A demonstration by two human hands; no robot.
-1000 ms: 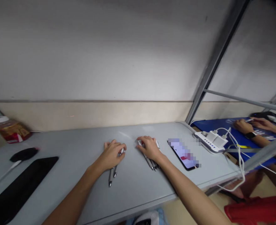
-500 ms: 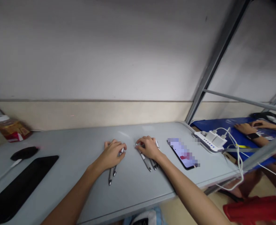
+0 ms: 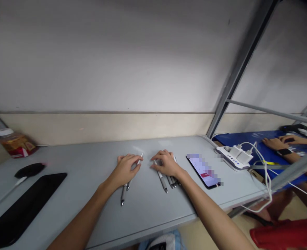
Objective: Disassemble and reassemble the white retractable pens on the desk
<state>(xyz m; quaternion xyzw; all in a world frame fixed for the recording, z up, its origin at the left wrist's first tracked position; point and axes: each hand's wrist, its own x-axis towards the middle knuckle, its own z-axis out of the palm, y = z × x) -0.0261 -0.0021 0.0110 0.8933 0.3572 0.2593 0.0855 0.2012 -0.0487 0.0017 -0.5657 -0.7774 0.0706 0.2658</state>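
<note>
While over pens, hands apart, inside desk edge

Both hands and forearms are bare, the forearms slim, narrowing toward the wrists.

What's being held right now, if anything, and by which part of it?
The left grip pinches a pen near its white far end. The right grip is over other pens; whether it holds any can't be told.
</note>
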